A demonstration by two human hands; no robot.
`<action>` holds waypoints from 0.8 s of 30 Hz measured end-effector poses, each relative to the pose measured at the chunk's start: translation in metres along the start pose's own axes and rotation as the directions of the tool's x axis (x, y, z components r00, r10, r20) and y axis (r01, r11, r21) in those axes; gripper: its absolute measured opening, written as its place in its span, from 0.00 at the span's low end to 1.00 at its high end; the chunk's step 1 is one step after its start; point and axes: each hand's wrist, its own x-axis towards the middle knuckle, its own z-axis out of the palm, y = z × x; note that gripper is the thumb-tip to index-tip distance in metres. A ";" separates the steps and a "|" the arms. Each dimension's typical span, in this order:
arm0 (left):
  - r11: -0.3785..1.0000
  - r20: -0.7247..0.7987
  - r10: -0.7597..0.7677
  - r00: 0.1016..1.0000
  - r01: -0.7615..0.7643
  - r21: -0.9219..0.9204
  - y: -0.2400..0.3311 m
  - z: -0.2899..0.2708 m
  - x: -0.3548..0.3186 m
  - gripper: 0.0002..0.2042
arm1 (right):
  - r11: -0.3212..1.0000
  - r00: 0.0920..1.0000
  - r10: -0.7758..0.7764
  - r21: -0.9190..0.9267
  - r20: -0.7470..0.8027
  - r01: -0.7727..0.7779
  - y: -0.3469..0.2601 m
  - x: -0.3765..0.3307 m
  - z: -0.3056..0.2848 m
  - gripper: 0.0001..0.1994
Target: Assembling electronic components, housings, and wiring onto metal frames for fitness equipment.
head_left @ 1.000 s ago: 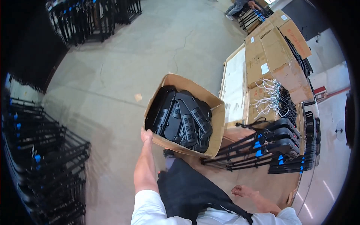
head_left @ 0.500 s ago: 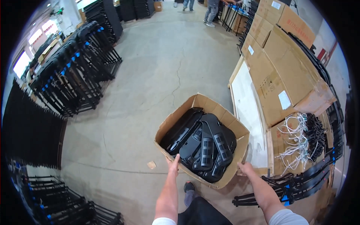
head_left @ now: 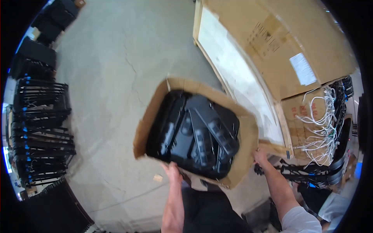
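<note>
A cardboard box [head_left: 248, 136] with its top open hangs tilted in front of me. Inside lie several black moulded plastic parts [head_left: 194, 134] with slotted panels, heaped at different angles. My left hand [head_left: 173, 171] grips the near left side of the box, its fingers partly hidden by the rim. At the right near corner, my right hand [head_left: 260, 156] is closed on the cardboard. The box's underside is out of sight.
To the right, large cartons [head_left: 268, 46] stand by a wood-framed white panel [head_left: 241, 73]. White cables [head_left: 316, 124] hang in front of another carton. Black frames with blue tags [head_left: 42, 132] line the left side. A small cardboard scrap [head_left: 157, 178] lies on the floor.
My view has turned right and tilted down, so the cartons now fill more of the upper right. The box has shifted left in view. Both hands keep their hold on it.
</note>
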 end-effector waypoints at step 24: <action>0.933 0.621 -0.273 0.735 0.045 0.357 0.109 0.069 0.157 0.39 | 0.932 0.972 0.131 0.309 0.194 -0.187 -0.076 -0.067 0.046 0.18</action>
